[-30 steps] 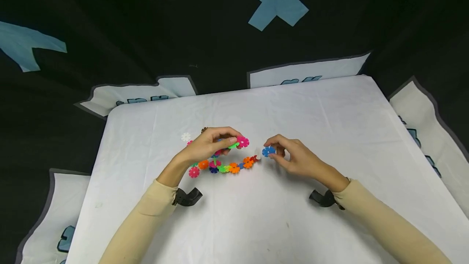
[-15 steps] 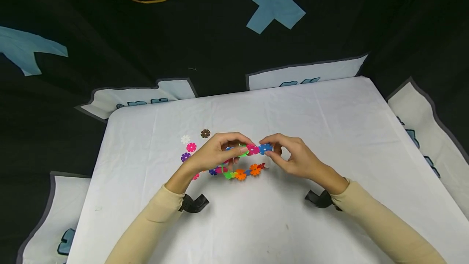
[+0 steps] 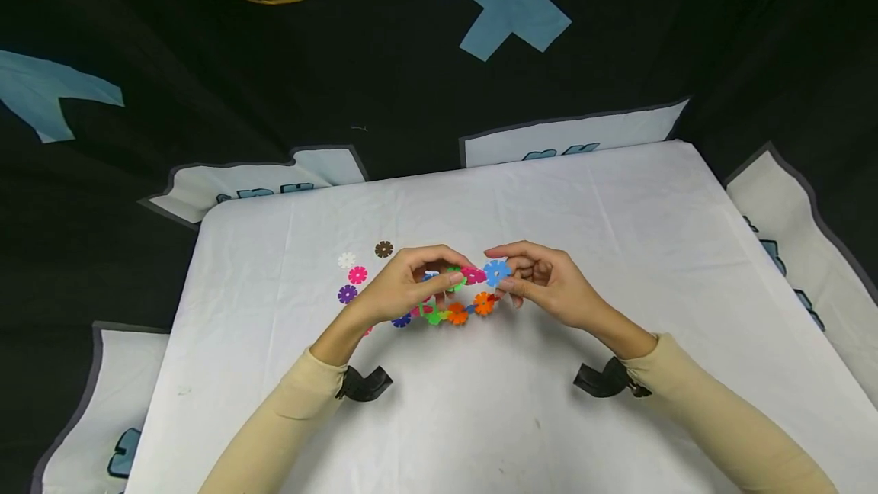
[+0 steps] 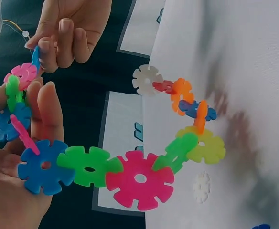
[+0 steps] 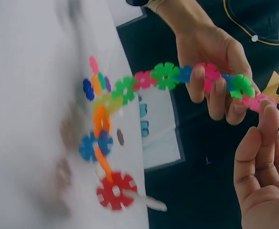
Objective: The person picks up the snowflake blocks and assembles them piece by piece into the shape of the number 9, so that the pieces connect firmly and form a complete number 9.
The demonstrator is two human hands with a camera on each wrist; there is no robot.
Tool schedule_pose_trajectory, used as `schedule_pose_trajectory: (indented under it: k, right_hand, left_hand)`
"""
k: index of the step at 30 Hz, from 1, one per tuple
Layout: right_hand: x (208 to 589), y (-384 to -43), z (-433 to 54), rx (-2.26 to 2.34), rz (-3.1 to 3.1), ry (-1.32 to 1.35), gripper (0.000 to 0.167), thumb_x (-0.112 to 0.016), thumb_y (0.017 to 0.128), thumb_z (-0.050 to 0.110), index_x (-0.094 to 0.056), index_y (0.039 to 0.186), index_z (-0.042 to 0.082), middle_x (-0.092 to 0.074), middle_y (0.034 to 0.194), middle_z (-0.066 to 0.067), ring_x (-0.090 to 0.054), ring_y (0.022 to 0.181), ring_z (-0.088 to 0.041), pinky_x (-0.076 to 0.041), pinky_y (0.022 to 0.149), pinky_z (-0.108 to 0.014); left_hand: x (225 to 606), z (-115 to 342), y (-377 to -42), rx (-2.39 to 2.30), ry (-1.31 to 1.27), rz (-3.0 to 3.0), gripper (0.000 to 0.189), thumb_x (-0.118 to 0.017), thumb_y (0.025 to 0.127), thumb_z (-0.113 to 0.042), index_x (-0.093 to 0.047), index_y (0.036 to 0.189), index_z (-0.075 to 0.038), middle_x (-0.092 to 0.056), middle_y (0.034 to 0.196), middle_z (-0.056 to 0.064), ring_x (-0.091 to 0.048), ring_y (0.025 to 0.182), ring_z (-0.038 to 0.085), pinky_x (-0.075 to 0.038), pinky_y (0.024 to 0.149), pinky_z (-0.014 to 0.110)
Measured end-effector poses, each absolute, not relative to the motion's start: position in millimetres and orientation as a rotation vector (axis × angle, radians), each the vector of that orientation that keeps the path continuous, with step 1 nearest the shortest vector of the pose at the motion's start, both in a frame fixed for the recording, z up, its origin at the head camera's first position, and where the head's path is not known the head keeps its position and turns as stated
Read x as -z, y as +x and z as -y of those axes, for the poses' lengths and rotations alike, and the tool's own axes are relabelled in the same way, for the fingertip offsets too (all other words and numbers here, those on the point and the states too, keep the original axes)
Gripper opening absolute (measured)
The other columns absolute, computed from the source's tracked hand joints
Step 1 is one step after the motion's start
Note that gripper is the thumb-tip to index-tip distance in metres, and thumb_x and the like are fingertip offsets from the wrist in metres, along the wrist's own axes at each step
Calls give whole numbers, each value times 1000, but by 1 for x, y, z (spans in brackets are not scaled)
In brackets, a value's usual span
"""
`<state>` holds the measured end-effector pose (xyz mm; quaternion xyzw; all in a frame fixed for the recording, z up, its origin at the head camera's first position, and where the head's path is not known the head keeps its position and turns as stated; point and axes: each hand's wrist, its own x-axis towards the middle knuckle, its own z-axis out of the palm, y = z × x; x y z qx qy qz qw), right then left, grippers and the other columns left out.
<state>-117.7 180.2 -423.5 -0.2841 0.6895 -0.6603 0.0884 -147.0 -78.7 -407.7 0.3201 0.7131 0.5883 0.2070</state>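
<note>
My left hand (image 3: 405, 284) holds a chain of interlocking flower-shaped plastic discs, pinching it near its pink end disc (image 3: 471, 275). From that hand the chain curves down past a green disc (image 4: 89, 166), a larger-looking pink disc (image 4: 139, 180) and a yellow disc (image 4: 206, 145). Its other end hangs with a red disc (image 5: 116, 191) and a white disc (image 4: 147, 80). My right hand (image 3: 552, 280) pinches a blue disc (image 3: 497, 272) between thumb and fingers, right at the pink disc's edge. In the left wrist view this blue disc is seen edge-on.
Loose discs lie on the white-covered table (image 3: 617, 212) left of the chain: a brown one (image 3: 384, 249), a white one (image 3: 347, 260), a pink one (image 3: 357, 274) and a purple one (image 3: 347, 294). Black curtains (image 3: 343, 82) stand behind the table.
My right hand has brought the blue disc left against the pink end disc and turned it to face the head camera. My left hand has shifted slightly right with the chain.
</note>
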Motion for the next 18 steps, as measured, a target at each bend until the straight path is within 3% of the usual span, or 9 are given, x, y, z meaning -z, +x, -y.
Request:
schedule_pose_trajectory:
  k: [9, 18]
  right_hand:
    - [425, -117, -177, 2020, -1956, -788, 35, -63, 91, -6, -55, 124, -12, -69, 86, -6, -62, 61, -24, -56, 59, -30]
    - [427, -116, -174, 2059, -1808, -684, 36, -63, 92, -3, -53, 125, -13, -76, 90, -1, -66, 65, -16, -55, 62, -25]
  left_hand:
    - [409, 77, -145, -1681, 910, -1965, 19, -60, 97, -7, -67, 114, -4, -67, 112, 12, -64, 77, 39, -59, 71, 40]
    - [415, 77, -143, -1739, 901, -1913, 21, -61, 96, -4, -65, 116, -1, -65, 112, 14, -64, 82, 42, -60, 71, 39]
